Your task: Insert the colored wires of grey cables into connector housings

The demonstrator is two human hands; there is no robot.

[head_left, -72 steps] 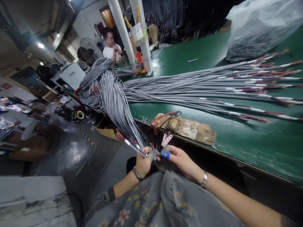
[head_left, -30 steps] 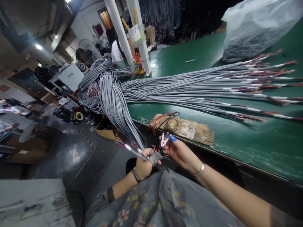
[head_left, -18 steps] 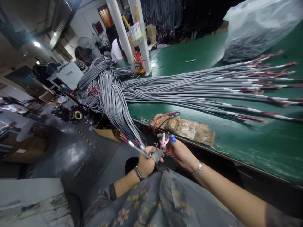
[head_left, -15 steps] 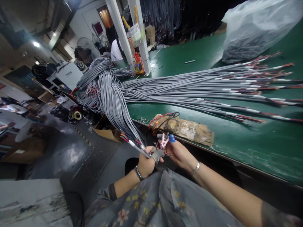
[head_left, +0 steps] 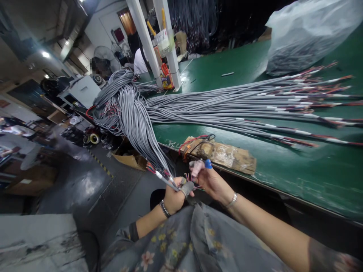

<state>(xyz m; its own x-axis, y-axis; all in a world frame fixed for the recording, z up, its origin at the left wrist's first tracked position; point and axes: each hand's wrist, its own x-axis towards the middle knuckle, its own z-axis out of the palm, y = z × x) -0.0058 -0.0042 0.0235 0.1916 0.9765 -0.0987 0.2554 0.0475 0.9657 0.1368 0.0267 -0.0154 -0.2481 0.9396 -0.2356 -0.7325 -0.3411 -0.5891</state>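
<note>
My left hand (head_left: 173,196) is closed round the end of a grey cable (head_left: 167,182), whose thin coloured wires (head_left: 189,176) fan out above my taped thumb. My right hand (head_left: 211,180) is closed on a small pink tool (head_left: 195,168), squeezed together and held right at those wire ends; a blue tape cap covers one fingertip. The cable belongs to a thick bundle of grey cables (head_left: 133,113) that hangs off the green table's (head_left: 283,166) edge down to my hands.
Many more grey cables with red and white ends (head_left: 297,102) lie spread across the table. A taped cardboard block (head_left: 224,153) sits on its near edge, a big plastic bag (head_left: 309,34) at the back right, white posts (head_left: 170,49) and seated people at the back left.
My right hand lifted the pink tool from lap level up to the wire ends. The tool's jaws were apart and are now squeezed together. My left hand kept hold of the cable.
</note>
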